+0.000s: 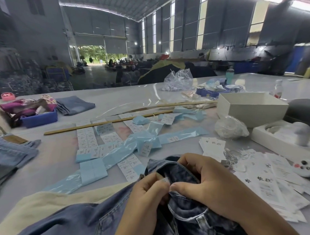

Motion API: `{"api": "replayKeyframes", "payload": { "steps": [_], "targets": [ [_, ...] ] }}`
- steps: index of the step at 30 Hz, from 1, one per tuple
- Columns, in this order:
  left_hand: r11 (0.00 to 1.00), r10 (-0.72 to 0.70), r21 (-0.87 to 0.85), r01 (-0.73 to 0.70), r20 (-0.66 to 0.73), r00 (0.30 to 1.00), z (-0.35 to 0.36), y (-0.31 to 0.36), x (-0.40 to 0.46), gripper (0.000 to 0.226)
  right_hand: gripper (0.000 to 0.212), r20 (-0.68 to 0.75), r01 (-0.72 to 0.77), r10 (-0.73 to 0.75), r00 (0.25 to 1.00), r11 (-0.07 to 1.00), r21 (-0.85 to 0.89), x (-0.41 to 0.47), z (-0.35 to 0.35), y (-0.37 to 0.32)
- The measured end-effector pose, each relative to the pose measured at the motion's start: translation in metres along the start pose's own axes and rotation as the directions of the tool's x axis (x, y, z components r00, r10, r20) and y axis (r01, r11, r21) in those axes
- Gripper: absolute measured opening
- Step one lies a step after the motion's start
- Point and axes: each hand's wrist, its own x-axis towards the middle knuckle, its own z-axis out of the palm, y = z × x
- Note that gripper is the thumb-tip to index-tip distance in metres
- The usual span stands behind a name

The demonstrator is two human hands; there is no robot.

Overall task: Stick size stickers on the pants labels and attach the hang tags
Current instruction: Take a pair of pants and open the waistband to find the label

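A pair of blue denim pants (70, 224) lies across the table's near edge, its waistband (173, 166) turned up between my hands. My left hand (148, 193) pinches a small white label (165, 180) at the inside of the waistband. My right hand (204, 182) grips the waistband, with its thumb tip pressed beside the label. White size sticker sheets (86, 139) and strips of blue backing film (120, 152) are spread over the middle of the table. White hang tags (263, 184) lie in a loose pile to the right.
Two long wooden sticks (107, 121) lie across the table. An open white box (250, 107), a plastic bag (230, 127) and a white tray (281, 139) stand at the right. A blue bin (39, 118) and folded jeans (74, 104) sit far left; more denim (9, 154) lies at the left edge.
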Motion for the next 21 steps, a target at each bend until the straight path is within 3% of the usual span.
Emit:
{"api": "replayKeyframes", "payload": {
  "steps": [12, 18, 21],
  "targets": [
    [1.000, -0.012, -0.025, 0.012, 0.018, 1.000, -0.002, 0.003, -0.016, 0.025, 0.014, -0.057, -0.006, 0.006, 0.998, 1.000, 0.002, -0.009, 0.001, 0.008],
    [1.000, -0.014, -0.016, 0.013, -0.044, 0.999, 0.007, 0.008, -0.026, 0.019, 0.037, -0.032, 0.042, -0.042, 0.999, 0.999, 0.030, -0.019, 0.000, 0.009],
    [1.000, -0.026, -0.001, 0.026, -0.057, 0.998, 0.009, 0.008, -0.032, 0.036, 0.051, -0.028, 0.085, -0.086, 0.996, 0.996, -0.013, -0.024, -0.001, 0.008]
  ]
}}
